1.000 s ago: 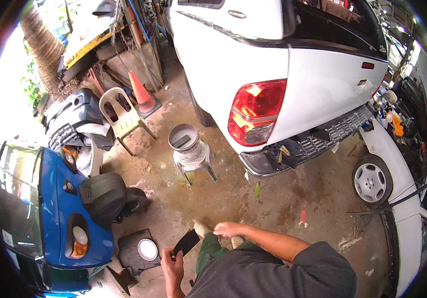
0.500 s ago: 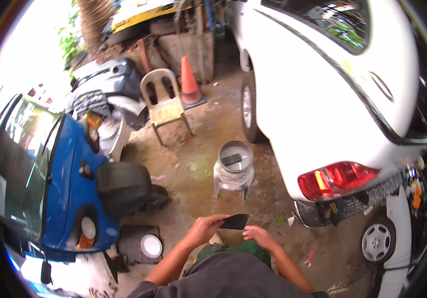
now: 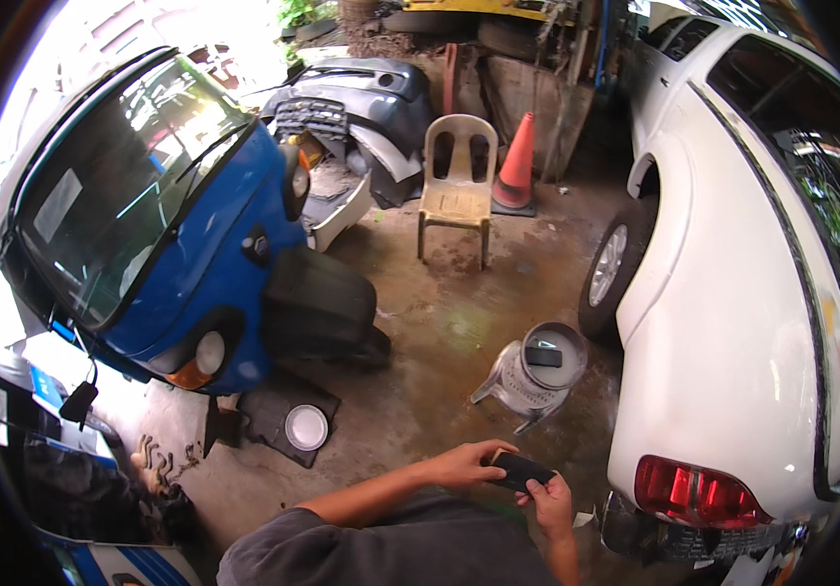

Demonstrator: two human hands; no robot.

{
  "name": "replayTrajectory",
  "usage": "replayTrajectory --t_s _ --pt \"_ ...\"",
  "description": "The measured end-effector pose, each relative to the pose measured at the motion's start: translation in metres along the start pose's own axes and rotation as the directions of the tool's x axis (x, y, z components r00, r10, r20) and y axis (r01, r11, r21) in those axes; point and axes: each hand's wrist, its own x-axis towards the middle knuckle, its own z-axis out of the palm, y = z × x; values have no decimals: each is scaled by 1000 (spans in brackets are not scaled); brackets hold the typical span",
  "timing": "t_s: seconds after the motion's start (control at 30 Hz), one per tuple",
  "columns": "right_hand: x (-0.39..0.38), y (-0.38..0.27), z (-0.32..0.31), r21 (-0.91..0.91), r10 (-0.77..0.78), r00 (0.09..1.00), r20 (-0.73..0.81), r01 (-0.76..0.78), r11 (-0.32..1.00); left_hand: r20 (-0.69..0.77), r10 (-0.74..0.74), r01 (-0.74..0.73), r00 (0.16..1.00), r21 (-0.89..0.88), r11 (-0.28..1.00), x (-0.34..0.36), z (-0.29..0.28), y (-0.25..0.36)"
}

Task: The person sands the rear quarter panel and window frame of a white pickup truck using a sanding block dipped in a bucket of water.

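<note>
Near the bottom centre, my left hand (image 3: 474, 467) grips one end of a black, flat rectangular piece (image 3: 515, 471), thumb over it. My right hand (image 3: 547, 508) pinches the other end from the right, so both hands are on it. Just beyond my hands, a round metal container (image 3: 567, 368) sits on a pale plastic stool (image 3: 502, 391), with a dark rectangular block (image 3: 544, 356) inside. To the right is the white vehicle's rear corner (image 3: 703, 410) with its red tail light (image 3: 693, 493).
A blue three-wheeler (image 3: 195, 283) stands at left. Below it lie a dark mat (image 3: 269, 420) and white round dish (image 3: 306, 428). A plastic chair (image 3: 455, 200), orange cone (image 3: 514, 166) and detached bumpers (image 3: 361, 98) are behind. The white vehicle's wheel (image 3: 606, 269) borders the right.
The view has swung left, so the scene shifts rightward. The black piece has moved right in view, and my right hand has come onto it beside my left.
</note>
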Motion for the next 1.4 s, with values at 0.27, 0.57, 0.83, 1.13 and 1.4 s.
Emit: replayTrajectory --t_s 0.27,0.57,0.83,1.13,1.4 --pt "-59 33 -94 -126 -10 998 66 19 992 164 -33 -26 986 348 937 55 59 7" --pt "-243 132 -388 -519 167 898 -406 -377 767 17 -167 106 986 708 698 111 160 -73" --pt "-278 52 -620 -654 -299 582 -756 -658 374 13 -179 86 984 840 536 96 218 -82" --pt "-234 36 -705 -852 -28 851 -524 -523 35 -176 -133 220 975 795 565 72 261 -57" --pt "-252 49 -721 -847 -225 818 -530 -525 84 -179 -50 170 983 762 625 69 256 -110"
